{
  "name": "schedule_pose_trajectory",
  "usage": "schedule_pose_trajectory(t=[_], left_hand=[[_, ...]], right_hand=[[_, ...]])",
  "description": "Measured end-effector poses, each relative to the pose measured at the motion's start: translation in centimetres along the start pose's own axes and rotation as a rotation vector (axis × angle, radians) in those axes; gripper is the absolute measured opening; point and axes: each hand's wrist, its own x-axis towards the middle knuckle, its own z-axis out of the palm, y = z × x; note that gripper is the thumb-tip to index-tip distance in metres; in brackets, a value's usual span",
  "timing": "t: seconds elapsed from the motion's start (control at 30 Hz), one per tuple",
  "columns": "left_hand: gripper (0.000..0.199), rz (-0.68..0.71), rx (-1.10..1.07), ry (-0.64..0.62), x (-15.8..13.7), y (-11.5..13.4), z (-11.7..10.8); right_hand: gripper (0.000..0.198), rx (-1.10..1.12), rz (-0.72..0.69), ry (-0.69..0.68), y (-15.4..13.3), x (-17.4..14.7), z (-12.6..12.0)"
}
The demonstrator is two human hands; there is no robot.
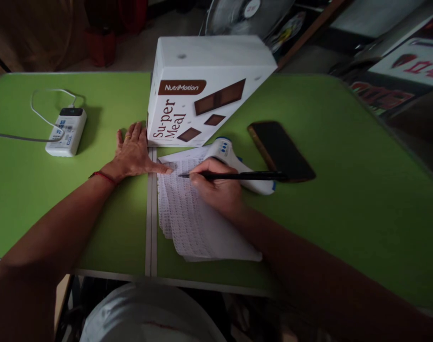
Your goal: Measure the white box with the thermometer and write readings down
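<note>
Between the fingers of my right hand (pixel 221 187) is a black pen (pixel 248 175), its tip over a sheaf of paper sheets (pixel 191 223) covered in rows of small marks. My left hand (pixel 134 152) lies flat with fingers spread, mostly on the green table, its thumb resting on the paper's left edge. Just beyond both hands stands a white NutriMotion box (pixel 209 90). A white forehead thermometer (pixel 225 151) lies behind my right hand, which partly hides it. To its right is a dark phone (pixel 282 149) in a brown case.
On the left of the green table (pixel 112 237) lies a white power bank (pixel 67 133) with a cable plugged in. A seam strip (pixel 151 228) runs down the table. Past the far edge stand a fan (pixel 250 14) and a red container (pixel 99 45).
</note>
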Motion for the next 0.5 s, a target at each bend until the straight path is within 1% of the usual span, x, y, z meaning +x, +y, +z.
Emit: schedule_pose_trajectory(t=[0.23, 0.5], left_hand=[[0.17, 0.015, -0.03, 0.019, 0.08, -0.29, 0.17], [0.169, -0.003, 0.016, -0.012, -0.12, 0.28, -0.24]], right_hand=[[0.012, -0.028, 0.024, -0.022, 0.05, -0.01, -0.1], [0.015, 0.001, -0.004, 0.038, 0.32, -0.08, 0.1]])
